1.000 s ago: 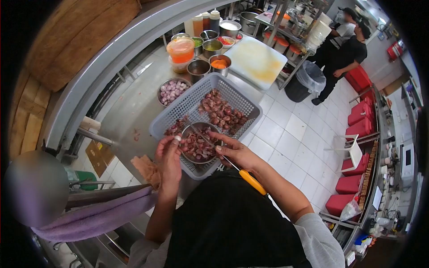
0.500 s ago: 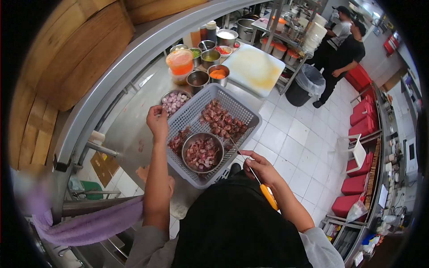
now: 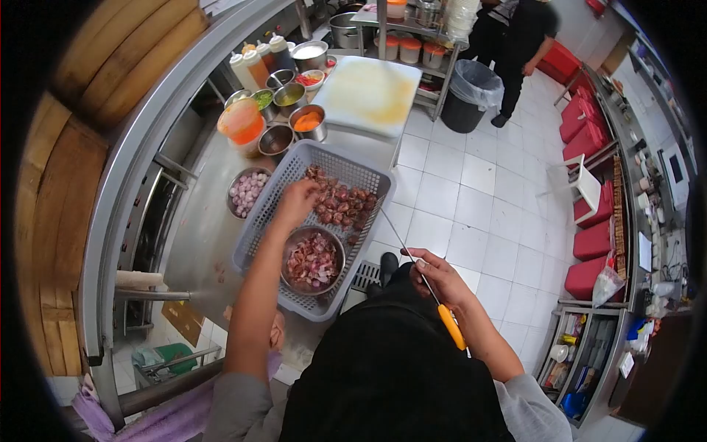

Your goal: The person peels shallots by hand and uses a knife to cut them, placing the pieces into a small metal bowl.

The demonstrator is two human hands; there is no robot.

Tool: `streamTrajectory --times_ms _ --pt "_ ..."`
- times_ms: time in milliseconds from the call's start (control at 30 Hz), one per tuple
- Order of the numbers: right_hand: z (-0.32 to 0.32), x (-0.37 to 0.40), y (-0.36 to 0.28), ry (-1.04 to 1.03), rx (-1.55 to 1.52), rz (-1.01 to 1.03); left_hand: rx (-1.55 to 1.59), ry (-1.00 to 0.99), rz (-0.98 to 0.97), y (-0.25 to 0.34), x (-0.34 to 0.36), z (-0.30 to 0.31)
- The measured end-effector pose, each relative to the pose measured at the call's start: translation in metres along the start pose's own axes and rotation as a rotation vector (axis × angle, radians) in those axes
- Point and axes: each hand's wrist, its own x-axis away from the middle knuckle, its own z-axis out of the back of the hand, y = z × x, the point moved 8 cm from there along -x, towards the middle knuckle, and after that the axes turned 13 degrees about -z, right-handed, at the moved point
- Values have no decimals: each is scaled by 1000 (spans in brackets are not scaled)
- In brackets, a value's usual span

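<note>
My left hand [image 3: 298,200] reaches into the grey perforated basket [image 3: 255,214], its fingers bent at the edge of the unpeeled shallots [image 3: 344,205]. Whether anything is between those fingertips is too small to tell. In the basket's near part stands a metal bowl of reddish skins [image 3: 313,260]. My right hand [image 3: 440,280], right of the basket, holds a knife with a yellow handle [image 3: 451,328], its thin blade pointing up and left towards the basket's rim. A bowl of peeled shallots [image 3: 248,193] sits just left of the basket.
Behind the basket are a white cutting board [image 3: 372,94], a metal pot of orange pieces [image 3: 307,121], an orange-filled tub [image 3: 241,124] and squeeze bottles [image 3: 257,68]. A black bin [image 3: 471,96] and a person in dark clothes [image 3: 519,51] are farther back. Red containers [image 3: 589,241] line the right.
My left hand has moved from the bowl of peeled shallots to the shallots in the basket. The camera view has shifted. My right hand still holds the knife.
</note>
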Motion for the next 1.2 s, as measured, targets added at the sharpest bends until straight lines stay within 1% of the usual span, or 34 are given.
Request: streamTrajectory --times_ms 33,100,133,167,233,400,467,500,567,600,633,700,800,933,1000,1033,1100,1133,1167,1200 --pt "0 2 1 -1 -10 8 4 -5 -9 0 -4 -14" --pt "0 7 1 7 -23 23 -211 -119 -121 10 -11 -43" --pt "-1 11 0 21 -25 19 -199 -162 -73 6 -12 -54" --pt "-1 14 1 34 -28 13 -194 -167 -81 6 -16 -60" --pt "4 18 4 45 -44 16 -288 -42 -226 16 -20 -61" --pt "6 24 7 56 -55 37 -254 -82 -174 19 -20 -56" --pt "7 24 8 50 -60 39 -157 -176 -40 20 -15 -51" --pt "6 23 9 42 -62 36 -160 -178 -38 23 -12 -49" --pt "5 20 10 48 -53 34 -211 -293 -11 29 -2 -56" --pt "5 19 9 57 -39 32 -234 -217 -104 33 0 -56" --pt "3 17 8 55 -34 30 -234 -212 -101 29 1 -61" --pt "-3 13 5 35 -31 12 -374 -307 -110 26 -1 -73" --pt "-11 12 -3 10 9 17 -365 -312 -121 29 -3 -72" --pt "-21 11 -10 7 2 24 -307 -224 -121 27 8 -57" --pt "-22 2 -22 55 69 40 497 223 161 5 21 -31" --pt "-27 -4 -27 49 71 38 492 228 164 6 26 -30" --pt "-33 -17 -41 192 277 50 665 225 274 5 37 -37" --pt "-37 -26 -45 175 288 71 434 132 213 7 39 -42" --pt "-38 -36 -55 169 306 78 433 151 205 3 34 -46" --pt "-42 -40 -60 161 316 89 241 124 57 18 29 -48"
